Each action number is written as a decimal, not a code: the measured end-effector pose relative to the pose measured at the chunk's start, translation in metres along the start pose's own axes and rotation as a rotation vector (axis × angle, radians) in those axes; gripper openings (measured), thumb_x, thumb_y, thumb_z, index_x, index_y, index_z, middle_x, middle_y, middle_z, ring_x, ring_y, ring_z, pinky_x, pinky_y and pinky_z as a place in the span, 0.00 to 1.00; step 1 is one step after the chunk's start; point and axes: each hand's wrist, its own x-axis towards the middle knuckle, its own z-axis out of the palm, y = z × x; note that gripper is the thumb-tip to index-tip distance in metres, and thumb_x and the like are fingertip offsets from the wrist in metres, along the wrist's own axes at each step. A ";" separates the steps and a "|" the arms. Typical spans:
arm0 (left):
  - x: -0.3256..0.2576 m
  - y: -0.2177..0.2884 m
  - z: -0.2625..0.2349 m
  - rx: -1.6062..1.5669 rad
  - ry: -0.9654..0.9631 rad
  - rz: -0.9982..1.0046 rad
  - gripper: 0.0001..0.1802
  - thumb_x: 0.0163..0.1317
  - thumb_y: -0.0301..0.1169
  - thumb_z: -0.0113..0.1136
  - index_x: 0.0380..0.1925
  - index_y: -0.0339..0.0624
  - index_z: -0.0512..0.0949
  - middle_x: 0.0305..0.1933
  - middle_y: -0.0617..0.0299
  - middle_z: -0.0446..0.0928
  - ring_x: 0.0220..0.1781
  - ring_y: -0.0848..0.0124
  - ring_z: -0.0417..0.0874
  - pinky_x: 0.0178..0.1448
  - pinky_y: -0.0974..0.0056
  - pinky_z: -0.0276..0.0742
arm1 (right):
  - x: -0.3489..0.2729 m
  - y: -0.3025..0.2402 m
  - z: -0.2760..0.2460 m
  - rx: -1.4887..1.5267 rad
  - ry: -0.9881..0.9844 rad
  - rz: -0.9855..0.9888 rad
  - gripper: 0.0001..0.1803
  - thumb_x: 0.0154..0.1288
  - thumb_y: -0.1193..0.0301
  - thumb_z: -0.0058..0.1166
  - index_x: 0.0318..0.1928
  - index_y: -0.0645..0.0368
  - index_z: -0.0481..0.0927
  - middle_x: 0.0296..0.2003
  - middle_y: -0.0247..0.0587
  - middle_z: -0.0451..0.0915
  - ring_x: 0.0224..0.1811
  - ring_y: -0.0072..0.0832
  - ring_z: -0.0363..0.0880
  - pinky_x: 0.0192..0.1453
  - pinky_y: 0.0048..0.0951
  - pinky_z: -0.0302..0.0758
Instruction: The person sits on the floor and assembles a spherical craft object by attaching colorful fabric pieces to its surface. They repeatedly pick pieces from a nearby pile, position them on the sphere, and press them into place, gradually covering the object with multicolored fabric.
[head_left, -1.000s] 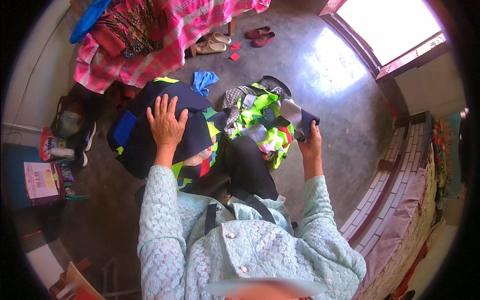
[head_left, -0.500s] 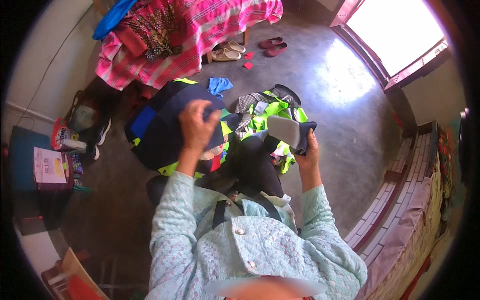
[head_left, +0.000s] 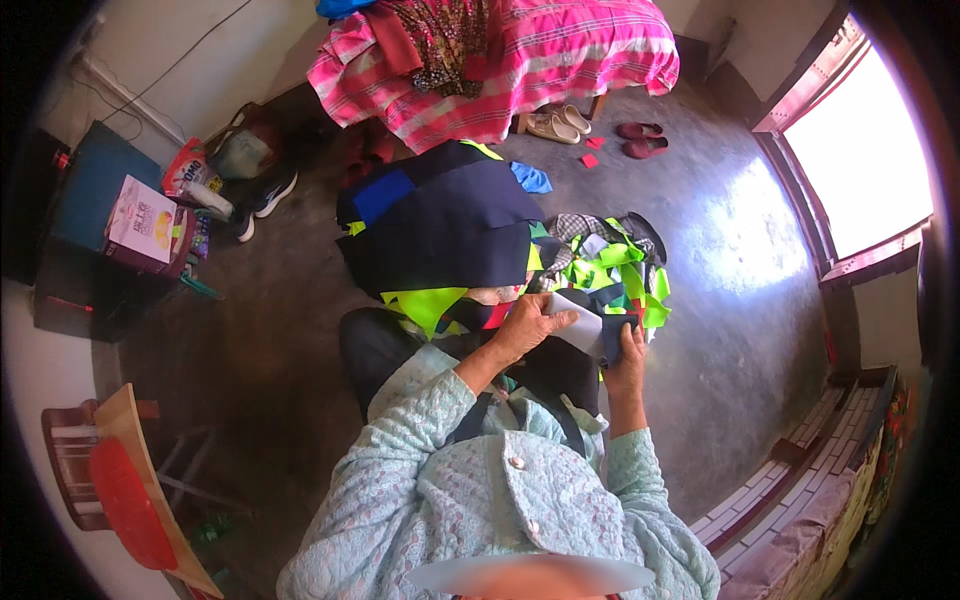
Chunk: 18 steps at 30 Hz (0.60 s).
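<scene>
Fingers [head_left: 556,318] of the left hand [head_left: 528,325] are curled over the near-left edge of a small pale grey piece of cloth [head_left: 583,322], while the right hand [head_left: 630,352] is closed around its dark lower-right end, so the piece is gripped from both sides. Half a second ago the left hand was spread higher up on the large dark navy fabric [head_left: 450,225]; it has since been drawn back and brought down onto the grey piece, and both hands are now held close together in front of the person's chest. The navy fabric is no longer touched.

The grey piece is held above the person's lap, just this side of the heap of fluorescent yellow-green and dark cloth scraps [head_left: 600,265] lying on the grey concrete floor [head_left: 720,300]. Its long axis is seen to run from the left hand towards the right hand, slanting down to the right; whether it is folded cannot be told.

Behind the heap, a bed covered with a pink striped blanket [head_left: 560,60] is seen at the far edge of the floor, with a pair of pale sandals [head_left: 560,125] and dark red slippers [head_left: 640,140] beside it. A red plastic basin [head_left: 125,500] rests at the near-left corner.
</scene>
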 end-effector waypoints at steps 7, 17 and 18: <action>-0.014 -0.011 -0.029 0.108 0.225 0.128 0.11 0.57 0.32 0.68 0.34 0.34 0.81 0.32 0.64 0.82 0.34 0.78 0.80 0.42 0.69 0.76 | 0.011 0.040 -0.018 -0.101 0.096 -0.067 0.12 0.69 0.70 0.54 0.51 0.54 0.73 0.40 0.30 0.78 0.37 0.19 0.76 0.43 0.24 0.76; -0.022 0.057 -0.105 -0.111 0.381 0.321 0.12 0.58 0.33 0.65 0.40 0.38 0.82 0.39 0.62 0.82 0.39 0.76 0.80 0.48 0.68 0.76 | 0.012 0.058 -0.004 -0.635 0.161 -0.356 0.09 0.68 0.70 0.54 0.44 0.60 0.71 0.35 0.28 0.69 0.37 0.18 0.65 0.43 0.19 0.66; -0.020 0.070 -0.113 -0.103 0.383 0.361 0.13 0.58 0.33 0.65 0.41 0.38 0.82 0.41 0.61 0.82 0.41 0.75 0.80 0.50 0.68 0.76 | 0.009 0.057 -0.002 -0.713 0.154 -0.397 0.09 0.68 0.70 0.54 0.43 0.60 0.71 0.34 0.27 0.69 0.36 0.18 0.64 0.42 0.20 0.66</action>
